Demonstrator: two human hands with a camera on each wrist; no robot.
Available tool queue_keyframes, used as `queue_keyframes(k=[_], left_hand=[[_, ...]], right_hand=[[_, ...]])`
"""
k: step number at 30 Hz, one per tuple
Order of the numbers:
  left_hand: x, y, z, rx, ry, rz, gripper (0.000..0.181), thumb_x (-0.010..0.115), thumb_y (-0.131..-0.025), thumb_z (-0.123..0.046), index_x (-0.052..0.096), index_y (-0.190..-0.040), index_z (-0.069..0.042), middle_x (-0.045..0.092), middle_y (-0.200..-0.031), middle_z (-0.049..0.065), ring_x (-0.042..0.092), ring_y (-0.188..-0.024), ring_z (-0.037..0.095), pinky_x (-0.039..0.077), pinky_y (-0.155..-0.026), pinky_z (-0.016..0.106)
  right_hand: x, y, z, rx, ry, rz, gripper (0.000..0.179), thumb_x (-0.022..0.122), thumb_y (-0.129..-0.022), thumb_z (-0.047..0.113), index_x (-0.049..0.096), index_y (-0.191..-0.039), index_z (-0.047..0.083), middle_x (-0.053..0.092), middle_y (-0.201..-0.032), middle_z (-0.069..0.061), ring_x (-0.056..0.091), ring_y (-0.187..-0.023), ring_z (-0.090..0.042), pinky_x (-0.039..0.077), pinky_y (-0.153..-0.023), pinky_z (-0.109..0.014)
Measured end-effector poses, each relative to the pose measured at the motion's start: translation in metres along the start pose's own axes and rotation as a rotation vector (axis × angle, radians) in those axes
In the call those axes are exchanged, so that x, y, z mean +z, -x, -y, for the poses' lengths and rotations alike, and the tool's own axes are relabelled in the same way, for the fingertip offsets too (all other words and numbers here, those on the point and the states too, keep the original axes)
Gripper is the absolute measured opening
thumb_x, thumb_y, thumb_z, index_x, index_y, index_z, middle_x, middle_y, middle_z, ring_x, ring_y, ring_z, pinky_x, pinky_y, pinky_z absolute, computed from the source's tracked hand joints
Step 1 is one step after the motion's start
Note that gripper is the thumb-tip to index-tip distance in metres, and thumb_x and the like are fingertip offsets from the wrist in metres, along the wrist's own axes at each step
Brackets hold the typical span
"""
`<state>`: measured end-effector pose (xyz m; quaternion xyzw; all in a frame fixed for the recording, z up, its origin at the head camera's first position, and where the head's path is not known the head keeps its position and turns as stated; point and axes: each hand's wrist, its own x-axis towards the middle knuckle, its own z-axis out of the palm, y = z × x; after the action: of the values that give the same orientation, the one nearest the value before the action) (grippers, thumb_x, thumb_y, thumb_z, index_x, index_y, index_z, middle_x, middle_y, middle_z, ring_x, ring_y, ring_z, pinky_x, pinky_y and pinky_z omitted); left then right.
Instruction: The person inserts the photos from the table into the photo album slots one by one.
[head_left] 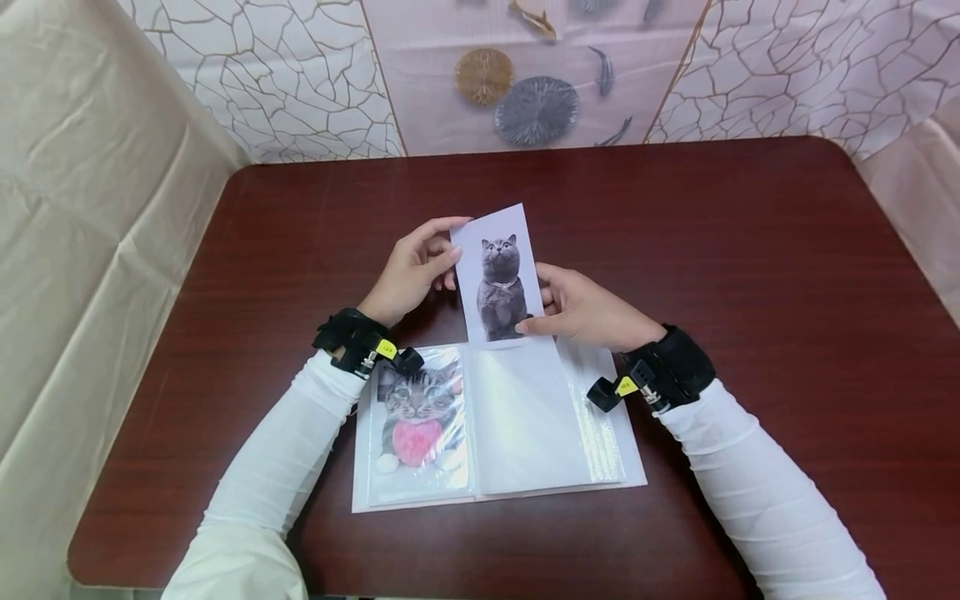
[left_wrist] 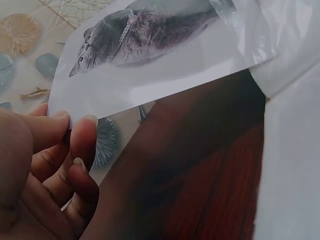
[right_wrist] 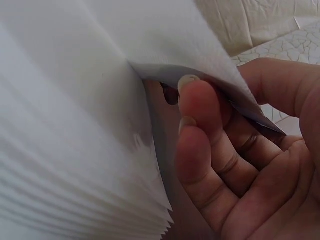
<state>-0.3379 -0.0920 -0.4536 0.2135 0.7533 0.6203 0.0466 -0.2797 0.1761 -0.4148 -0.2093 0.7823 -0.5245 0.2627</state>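
A photo of a grey cat (head_left: 500, 283) stands above the right page (head_left: 532, 425) of an open photo album. My left hand (head_left: 412, 268) pinches the photo's upper left edge between thumb and fingers. In the left wrist view, clear plastic overlaps the lower end of the photo (left_wrist: 150, 80). My right hand (head_left: 592, 310) pinches at the photo's lower right, by the page's top edge, thumb in front. The right wrist view has its curled fingers (right_wrist: 200, 110) behind a raised page (right_wrist: 165, 35). The album's left pocket holds a tabby cat picture (head_left: 416, 408) with a pink heart.
The album lies on a dark red-brown wooden table (head_left: 712, 250), near its front edge. A patterned cloth (head_left: 285, 75) hangs behind the table, and a cream cloth (head_left: 82, 250) hangs at the left. Several album pages (right_wrist: 75, 190) fan out below the right hand.
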Motion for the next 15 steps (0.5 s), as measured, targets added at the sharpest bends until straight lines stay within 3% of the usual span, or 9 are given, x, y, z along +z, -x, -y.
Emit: queue_keyframes(k=[6,15], left_hand=[[0.0002,0.0005,-0.0002,-0.004,0.024,0.004,0.039,0.06,-0.102,-0.007,0.058,-0.141,-0.009,0.056,-0.081,0.006,0.057,-0.062,0.02,0.044,-0.056,0.029],[-0.0032,0.0015,-0.0014,-0.016,0.013,-0.001,0.032,0.06,-0.102,-0.01,0.063,-0.134,-0.008,0.057,-0.081,0.004,0.056,-0.063,0.026,0.044,-0.056,0.031]], right_hand=[[0.0015,0.0006,-0.0003,-0.003,0.0,-0.003,0.068,0.072,-0.091,0.002,0.038,-0.15,0.01,0.074,-0.103,-0.015,0.061,-0.072,-0.012,0.044,-0.067,-0.025],[0.0017,0.0,0.0003,0.0,-0.011,-0.003,0.069,0.072,-0.09,0.0,0.038,-0.15,0.008,0.074,-0.106,-0.017,0.066,-0.076,-0.014,0.046,-0.068,-0.025]])
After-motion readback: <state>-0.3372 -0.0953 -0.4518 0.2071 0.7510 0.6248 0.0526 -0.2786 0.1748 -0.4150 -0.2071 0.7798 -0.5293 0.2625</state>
